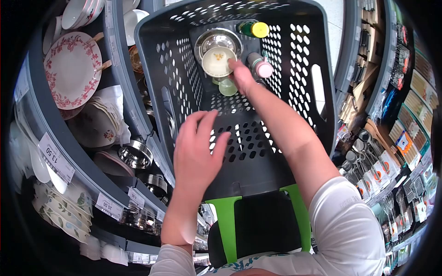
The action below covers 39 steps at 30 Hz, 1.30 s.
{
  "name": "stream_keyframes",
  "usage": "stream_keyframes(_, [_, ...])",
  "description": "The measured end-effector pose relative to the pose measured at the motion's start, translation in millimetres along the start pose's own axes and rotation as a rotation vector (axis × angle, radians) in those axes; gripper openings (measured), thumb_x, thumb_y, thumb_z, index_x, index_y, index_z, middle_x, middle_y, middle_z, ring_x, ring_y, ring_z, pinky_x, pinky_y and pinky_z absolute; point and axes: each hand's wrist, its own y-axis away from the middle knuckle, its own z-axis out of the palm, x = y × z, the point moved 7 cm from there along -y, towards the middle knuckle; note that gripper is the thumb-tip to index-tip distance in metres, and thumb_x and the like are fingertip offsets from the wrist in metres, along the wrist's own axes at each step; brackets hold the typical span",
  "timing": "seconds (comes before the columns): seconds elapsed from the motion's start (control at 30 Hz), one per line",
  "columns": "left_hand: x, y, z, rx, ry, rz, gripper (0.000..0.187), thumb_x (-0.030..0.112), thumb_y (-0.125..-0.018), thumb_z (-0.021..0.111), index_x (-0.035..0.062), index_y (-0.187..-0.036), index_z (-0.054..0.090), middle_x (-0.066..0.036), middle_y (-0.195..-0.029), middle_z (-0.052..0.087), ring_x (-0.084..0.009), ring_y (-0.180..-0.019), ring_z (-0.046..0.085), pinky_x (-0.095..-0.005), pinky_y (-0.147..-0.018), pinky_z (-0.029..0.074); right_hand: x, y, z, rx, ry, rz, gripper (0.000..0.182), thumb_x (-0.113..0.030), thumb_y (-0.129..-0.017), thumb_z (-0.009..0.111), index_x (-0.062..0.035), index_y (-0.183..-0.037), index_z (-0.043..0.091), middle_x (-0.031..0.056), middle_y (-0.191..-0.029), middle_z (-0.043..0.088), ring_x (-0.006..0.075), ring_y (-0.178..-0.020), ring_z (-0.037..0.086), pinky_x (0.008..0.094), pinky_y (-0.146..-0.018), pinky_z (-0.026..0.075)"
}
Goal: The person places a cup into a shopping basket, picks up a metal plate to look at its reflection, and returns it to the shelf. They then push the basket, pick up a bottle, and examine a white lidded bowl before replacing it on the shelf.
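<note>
My right hand (241, 77) reaches deep into a dark grey shopping basket (232, 177) and grips the rim of a small cream bowl (214, 66) with a yellow-brown motif inside. Behind and partly under that bowl is a shiny metal bowl (221, 37). A pale green cup or glass (228, 87) shows just below it. To the right of my hand stands a bottle with a pink cap (264, 69). My left hand (200, 142) hovers over the near part of the basket, fingers apart, holding nothing.
A yellow-capped dark bottle (258, 30) lies at the basket's far end. Shelves flank both sides: at left a red-patterned plate (73, 69), stacked bowls (99, 122) and metal bowls (136, 154); at right hanging kitchen utensils (368, 161). Green handle arms (225, 230) are nearest me.
</note>
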Motion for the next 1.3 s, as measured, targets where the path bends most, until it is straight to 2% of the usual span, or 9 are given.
stream_keyframes(0.13, [-7.1, -7.7, -6.5, 0.112, 0.043, -0.029, 0.042, 0.016, -0.077, 0.067, 0.0014, -0.114, 0.053, -0.014, -0.108, 0.053, -0.0319, -0.098, 0.055, -0.0380, -0.084, 0.045, -12.0, 56.6, 9.6, 0.021, -0.079, -0.005, 0.038, -0.019, -0.092, 0.044, -0.0097, -0.129, 0.044, 0.0017, -0.124, 0.050, 0.0120, -0.107, 0.047, 0.0238, -0.084, 0.039])
stream_keyframes(0.4, [-16.9, -7.2, -11.7, 0.215, 0.023, -0.060, 0.055, 0.017, -0.081, 0.063, 0.0001, -0.128, 0.040, -0.019, -0.121, 0.047, -0.0358, -0.112, 0.048, -0.0401, -0.093, 0.041, -46.1, 158.3, 15.1, -0.206, -0.031, 0.051, 0.042, -0.015, -0.095, 0.040, -0.0005, -0.134, 0.040, 0.0005, -0.140, 0.033, 0.0128, -0.122, 0.037, 0.0278, -0.097, 0.033])
stream_keyframes(0.63, [-13.7, -8.8, -13.6, 0.189, 0.060, -0.064, 0.049, 0.015, -0.080, 0.063, 0.0011, -0.124, 0.047, -0.018, -0.126, 0.047, -0.0351, -0.114, 0.049, -0.0399, -0.094, 0.042, -73.8, 248.4, 20.2, -0.372, -0.031, 0.073, 0.047, -0.023, -0.095, 0.042, 0.0010, -0.135, 0.036, 0.0064, -0.142, 0.029, 0.0175, -0.130, 0.031, 0.0339, -0.105, 0.027])
stream_keyframes(0.73, [-14.6, -10.4, -7.9, 0.087, 0.320, -0.076, 0.035, 0.005, -0.081, 0.056, 0.0023, -0.115, 0.055, -0.017, -0.117, 0.056, -0.0328, -0.108, 0.054, -0.0380, -0.093, 0.042, -82.4, 273.2, 31.1, -0.394, -0.167, 0.106, 0.048, -0.023, -0.094, 0.043, 0.0049, -0.133, 0.039, 0.0080, -0.141, 0.029, 0.0192, -0.131, 0.029, 0.0364, -0.106, 0.024])
stream_keyframes(0.83, [-19.1, -9.6, -8.0, 0.039, 0.376, -0.062, 0.044, -0.005, -0.076, 0.049, 0.0030, -0.119, 0.052, -0.019, -0.121, 0.052, -0.0353, -0.109, 0.053, -0.0384, -0.092, 0.043, -98.7, 279.9, 37.5, -0.583, -0.110, 0.052, 0.045, -0.022, -0.094, 0.043, 0.0040, -0.131, 0.043, 0.0051, -0.147, 0.018, 0.0161, -0.131, 0.027, 0.0339, -0.105, 0.025])
stream_keyframes(0.97, [-17.8, -6.9, -10.4, 0.040, 0.405, -0.070, 0.050, -0.010, -0.073, 0.042, 0.0026, -0.120, 0.050, -0.019, -0.120, 0.051, -0.0361, -0.108, 0.053, -0.0388, -0.092, 0.043, -114.5, 259.8, 25.7, -0.550, -0.157, -0.048, 0.036, -0.024, -0.093, 0.043, 0.0047, -0.105, 0.061, 0.0152, -0.136, 0.039, 0.0213, -0.121, 0.041, 0.0347, -0.102, 0.028])
stream_keyframes(1.0, [-17.5, -6.1, -7.5, 0.020, 0.407, -0.083, 0.046, -0.009, -0.075, 0.041, 0.0021, -0.119, 0.051, -0.019, -0.118, 0.052, -0.0350, -0.108, 0.053, -0.0379, -0.093, 0.042, -119.7, 253.6, 24.9, -0.445, -0.109, -0.065, 0.035, -0.025, -0.094, 0.041, 0.0031, -0.093, 0.061, 0.0142, -0.121, 0.053, 0.0201, -0.109, 0.050, 0.0337, -0.096, 0.034])
stream_keyframes(1.13, [-13.9, -2.2, 0.2, -0.144, 0.401, -0.120, 0.047, -0.009, -0.074, 0.040, 0.0019, -0.119, 0.050, -0.018, -0.117, 0.051, -0.0349, -0.107, 0.052, -0.0367, -0.093, 0.041, -129.0, 219.5, 20.1, -0.224, 0.103, -0.106, 0.028, -0.022, -0.094, 0.042, -0.0020, -0.090, 0.061, 0.0062, -0.102, 0.061, 0.0139, -0.099, 0.053, 0.0300, -0.085, 0.040])
stream_keyframes(1.3, [-9.0, 3.7, 15.3, -0.310, 0.370, -0.088, 0.051, -0.009, -0.072, 0.043, 0.0044, -0.121, 0.049, -0.015, -0.121, 0.048, -0.0340, -0.106, 0.052, -0.0378, -0.089, 0.043, -117.4, 142.3, 23.3, -0.058, 0.588, -0.117, 0.020, -0.025, -0.091, 0.051, -0.0069, -0.092, 0.061, 0.0035, -0.102, 0.061, 0.0122, -0.095, 0.053, 0.0264, -0.082, 0.039])
